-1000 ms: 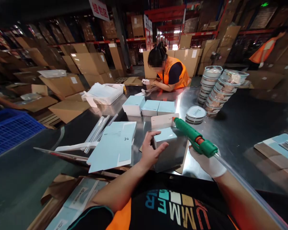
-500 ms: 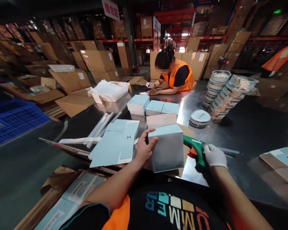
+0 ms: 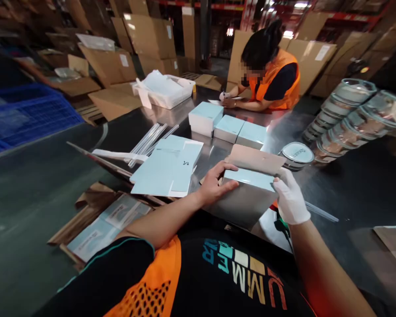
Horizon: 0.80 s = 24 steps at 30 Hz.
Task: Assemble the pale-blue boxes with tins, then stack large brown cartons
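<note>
A light-blue and white carton [image 3: 247, 200] is between my two hands at the table's near edge, its open flap [image 3: 255, 159] raised on the far side. My bare left hand [image 3: 216, 185] grips the carton's left side, thumb and fingers over its top edge. My right hand [image 3: 290, 198], in a white glove, is closed on the right side. Partly hidden below the right hand is a green glue gun [image 3: 281, 225]; a clear glue stick [image 3: 321, 211] shows beyond the hand. Left of the carton lies a flat light-blue carton blank [image 3: 168, 169].
Several closed light-blue boxes [image 3: 229, 127] stand ahead. Round tins [image 3: 297, 155] and tall stacks of clear tubs [image 3: 353, 119] are at right. Clear sticks [image 3: 148, 143] lie at left, a white basket [image 3: 171, 99] behind them. Across the table a co-worker in an orange vest [image 3: 288, 70] leans over, writing.
My right hand has let go of the glue gun and taken hold of the carton's right side. The carton now leans, its flap standing up behind. The view has tilted down.
</note>
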Motion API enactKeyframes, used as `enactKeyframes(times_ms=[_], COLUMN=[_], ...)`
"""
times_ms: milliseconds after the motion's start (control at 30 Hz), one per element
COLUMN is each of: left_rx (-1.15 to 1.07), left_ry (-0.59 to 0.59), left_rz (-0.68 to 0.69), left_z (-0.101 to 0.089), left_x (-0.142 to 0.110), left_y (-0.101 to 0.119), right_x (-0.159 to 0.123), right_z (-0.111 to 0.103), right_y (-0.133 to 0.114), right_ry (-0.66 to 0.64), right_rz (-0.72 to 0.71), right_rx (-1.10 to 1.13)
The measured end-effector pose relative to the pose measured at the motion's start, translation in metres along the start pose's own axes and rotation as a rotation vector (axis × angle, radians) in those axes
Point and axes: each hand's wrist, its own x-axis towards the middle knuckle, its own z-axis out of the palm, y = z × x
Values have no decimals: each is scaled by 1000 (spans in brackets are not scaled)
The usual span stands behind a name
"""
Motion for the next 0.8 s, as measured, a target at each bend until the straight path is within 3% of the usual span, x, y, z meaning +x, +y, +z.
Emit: enactKeyframes(times_ms=[100,267,333,400,500,567,667,733,800], left_rx=[-7,-258,-205,-118,-68,-49,-56,-71,-50], left_ry=[20,111,21,-145,-319,-333,-311,-299,-248], left_rz=[116,226,282,311,266,241,315,367,356], left_z=[-4,-4,-10,-17,-26,-27,-25,-23,-27], left_x=[-2,-5,0,8,17,18,14,13,12], left_y=[-9,-16,-10,-1,10,13,12,9,1], right_x=[-8,-25,-32,-38,-41,-40,-40,-43,-47], right_z=[-10,-19,-17,-13,-7,-5,-7,-8,-6], right_y=[8,15,14,12,5,2,8,25,47], right_ry=[-44,-217,-255,-298,-316,-306,-303,-238,-141], right_rz=[-149,-478,-567,-610,-627,-640,-647,-566,-385], right_rx=[-81,-287,-292,-306,-334,-325,-333,-338,-348])
